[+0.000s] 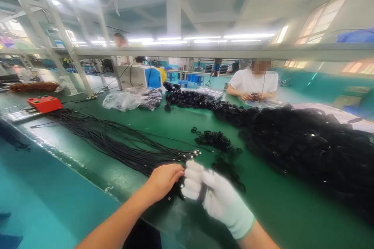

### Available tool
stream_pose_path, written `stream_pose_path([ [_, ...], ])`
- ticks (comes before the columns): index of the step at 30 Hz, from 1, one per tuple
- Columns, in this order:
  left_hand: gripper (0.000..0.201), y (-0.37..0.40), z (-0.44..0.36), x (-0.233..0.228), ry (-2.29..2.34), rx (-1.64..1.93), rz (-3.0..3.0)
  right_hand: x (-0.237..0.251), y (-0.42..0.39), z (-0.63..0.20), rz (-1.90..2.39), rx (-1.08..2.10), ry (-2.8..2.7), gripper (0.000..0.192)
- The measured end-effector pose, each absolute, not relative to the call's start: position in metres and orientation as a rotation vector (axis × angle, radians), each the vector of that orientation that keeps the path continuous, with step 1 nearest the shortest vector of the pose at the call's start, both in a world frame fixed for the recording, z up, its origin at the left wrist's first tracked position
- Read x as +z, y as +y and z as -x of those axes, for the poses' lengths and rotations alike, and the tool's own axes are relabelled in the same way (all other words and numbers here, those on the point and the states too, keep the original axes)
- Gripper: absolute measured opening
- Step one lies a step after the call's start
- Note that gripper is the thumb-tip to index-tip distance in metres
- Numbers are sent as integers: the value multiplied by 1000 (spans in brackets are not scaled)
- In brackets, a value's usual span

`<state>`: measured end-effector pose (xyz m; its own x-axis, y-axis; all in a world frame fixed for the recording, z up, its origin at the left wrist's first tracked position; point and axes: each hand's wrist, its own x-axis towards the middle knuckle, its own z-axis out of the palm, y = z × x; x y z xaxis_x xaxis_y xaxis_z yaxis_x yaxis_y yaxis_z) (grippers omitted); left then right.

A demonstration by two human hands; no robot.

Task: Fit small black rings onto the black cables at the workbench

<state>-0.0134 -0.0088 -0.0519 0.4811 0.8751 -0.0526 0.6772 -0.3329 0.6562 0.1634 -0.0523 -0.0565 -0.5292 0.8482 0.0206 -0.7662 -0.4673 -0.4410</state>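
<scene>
Green bench top (181, 120) is running through a factory hall — strip lights overhead, a co-worker in a white shirt (253, 81) sitting at the far side, working with both hands. Left hand (163, 181), bare, is closing its fingers around the near ends of a cable bundle (117, 142) that is fanning away to its left; thumb and fingertips pinched, nothing else in it. Right hand (214, 194), in a white glove, is curling half shut about a short dark piece just beside the left — likely a cable end or tie, too blurred to tell. Step in hand, by my reading: gathering cable ends for binding; next move is calling for a steady pinch and an aligned end. Counts — one loose bundle, cables too many to count; one big heap of black coils (309, 151) beyond the right hand; one small cluster of black rings (214, 139) just past both hands; one red box (44, 103) far left.
</scene>
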Motion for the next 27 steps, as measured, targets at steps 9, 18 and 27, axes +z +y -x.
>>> stream_pose_path([
  [9, 27, -50, -25, -46, 1607, 181, -2514, -52, -35, -190, 458, 1751, -524, 32],
  [18, 12, -36, -18, -28, 1033, 385, -3113, -56, -39, -171, 633, 1811, -860, 20],
  [27, 13, 13, 1, 1, 570, 383, -2964, -60, -53, -161, 376, 2246, -752, 32],
])
